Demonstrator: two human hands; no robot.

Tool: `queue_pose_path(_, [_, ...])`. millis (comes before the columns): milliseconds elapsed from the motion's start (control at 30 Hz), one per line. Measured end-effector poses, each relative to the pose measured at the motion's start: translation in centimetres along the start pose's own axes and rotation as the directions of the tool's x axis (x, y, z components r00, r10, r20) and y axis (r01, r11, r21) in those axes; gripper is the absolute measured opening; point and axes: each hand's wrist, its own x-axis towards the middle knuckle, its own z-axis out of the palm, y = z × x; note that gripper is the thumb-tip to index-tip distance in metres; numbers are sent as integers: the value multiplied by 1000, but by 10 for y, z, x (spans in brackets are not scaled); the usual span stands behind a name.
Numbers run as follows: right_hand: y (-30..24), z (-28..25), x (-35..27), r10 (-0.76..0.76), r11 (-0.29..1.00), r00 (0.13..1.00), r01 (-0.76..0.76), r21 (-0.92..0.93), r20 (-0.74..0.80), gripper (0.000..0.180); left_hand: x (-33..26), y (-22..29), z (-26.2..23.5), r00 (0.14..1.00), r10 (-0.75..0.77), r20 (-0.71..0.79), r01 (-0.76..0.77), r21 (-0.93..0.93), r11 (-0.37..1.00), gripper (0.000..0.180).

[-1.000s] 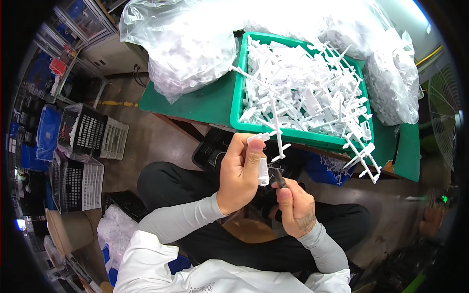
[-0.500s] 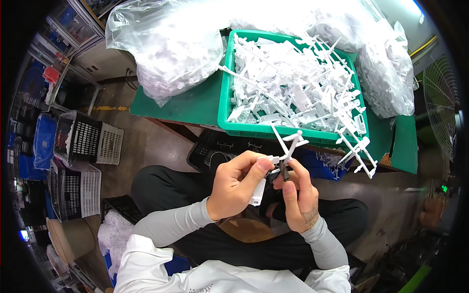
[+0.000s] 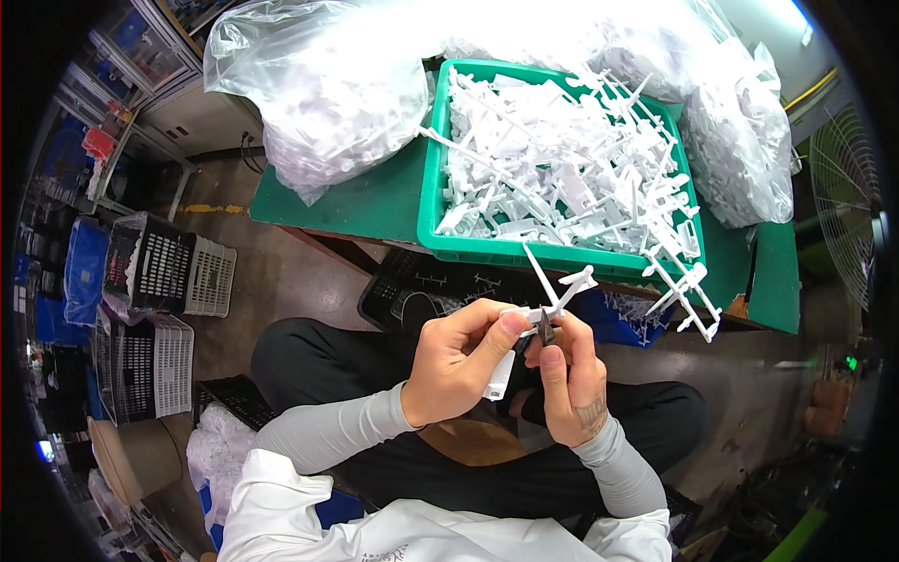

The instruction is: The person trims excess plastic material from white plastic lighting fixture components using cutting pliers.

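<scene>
Above my lap, my left hand (image 3: pixel 451 367) pinches a white plastic moulded part between thumb and fingers. From it a branching white sprue (image 3: pixel 573 290) sticks up and to the right. A flat white piece (image 3: pixel 501 378) hangs below the left fingers; whether it joins the same moulding is hidden. Closed around a pair of nippers, my right hand (image 3: pixel 573 386) has its fingers curled close to the left one. The nippers' dark jaws (image 3: pixel 547 328) are at the sprue, by the pinched part. Their handles are mostly covered by my fingers.
Ahead, a green tray (image 3: pixel 433 187) heaped with white plastic mouldings sits on a green table (image 3: pixel 314 211); one sprue (image 3: pixel 695 290) overhangs its front right. Clear bags (image 3: pixel 323 112) of white parts flank it. A black crate (image 3: pixel 379 295) and blue bin (image 3: pixel 609 323) stand underneath; more crates (image 3: pixel 211 276) stand left.
The sprue has tipped rightward and sunk a little in my hands. The nippers' jaws have come up against it, and the hanging flat piece has shifted slightly right and down.
</scene>
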Motion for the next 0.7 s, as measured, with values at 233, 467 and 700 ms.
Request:
queue_pose_path(233, [-8, 4, 3, 42, 999, 999, -41, -30, 28, 36, 0, 2, -2, 999, 21, -39, -21, 18, 1000, 23])
queue_pose_path(467, [-2, -11, -8, 34, 999, 984, -32, -15, 175, 31, 28, 50, -28, 821, 561, -103, -449, 491, 747, 15])
queue_pose_path(700, [15, 6, -4, 83, 956, 869, 68, -285, 488, 31, 206, 202, -157, 436, 900, -3, -260, 957, 129, 25])
